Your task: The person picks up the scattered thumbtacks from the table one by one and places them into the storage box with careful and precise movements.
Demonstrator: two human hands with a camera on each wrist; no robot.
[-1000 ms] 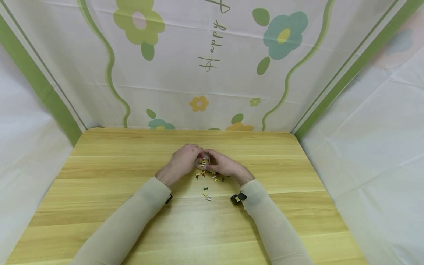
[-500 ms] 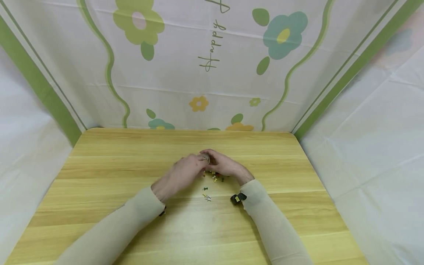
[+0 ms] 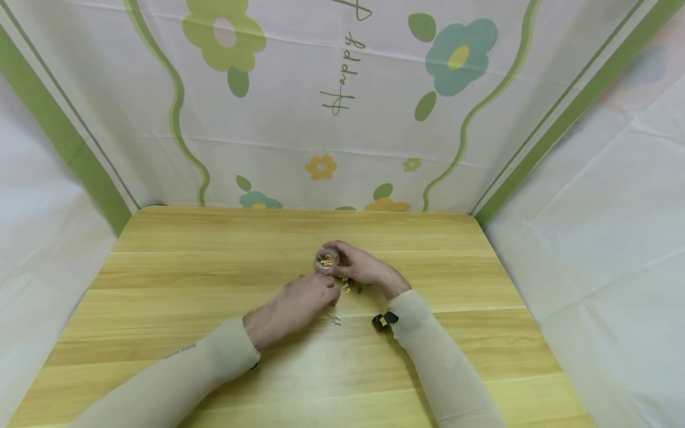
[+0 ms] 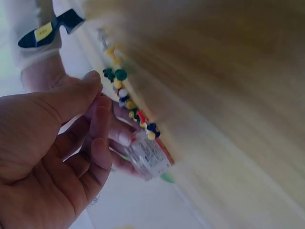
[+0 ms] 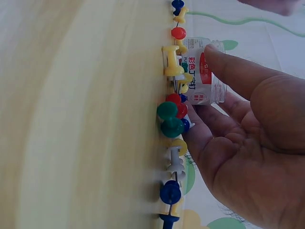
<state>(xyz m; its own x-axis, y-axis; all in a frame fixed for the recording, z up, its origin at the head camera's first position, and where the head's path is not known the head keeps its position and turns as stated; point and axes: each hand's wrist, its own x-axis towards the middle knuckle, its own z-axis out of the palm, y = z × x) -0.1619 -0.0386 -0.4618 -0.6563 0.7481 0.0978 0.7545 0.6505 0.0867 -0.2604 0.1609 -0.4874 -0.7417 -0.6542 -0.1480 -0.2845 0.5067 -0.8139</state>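
A small clear plastic jar [image 5: 205, 71] with a red-and-white label stands upright on the table, with colored push pins [image 3: 325, 260] inside. My right hand [image 3: 361, 265] holds it from the right, thumb and fingers around its side. Just in front of the jar, my left hand [image 3: 307, 298] is low over the table with fingers curled. Its thumb and forefinger tips meet in the left wrist view, and no pin shows between them. A green push pin [image 4: 120, 75] lies past those fingertips. Loose pins [image 3: 346, 289] lie beside the right hand.
White and yellow pins [image 3: 335, 320] lie nearer the person. More pins in red, green, blue and yellow line the tabletop in the right wrist view, including a blue pin [image 5: 170, 192]. A floral cloth [image 3: 289, 119] hangs behind the wooden table [image 3: 214, 238].
My left hand has moved from over the jar's mouth toward the person, uncovering the jar and its pins. Pins in front of the jar are now covered by it. The right hand has stayed put.
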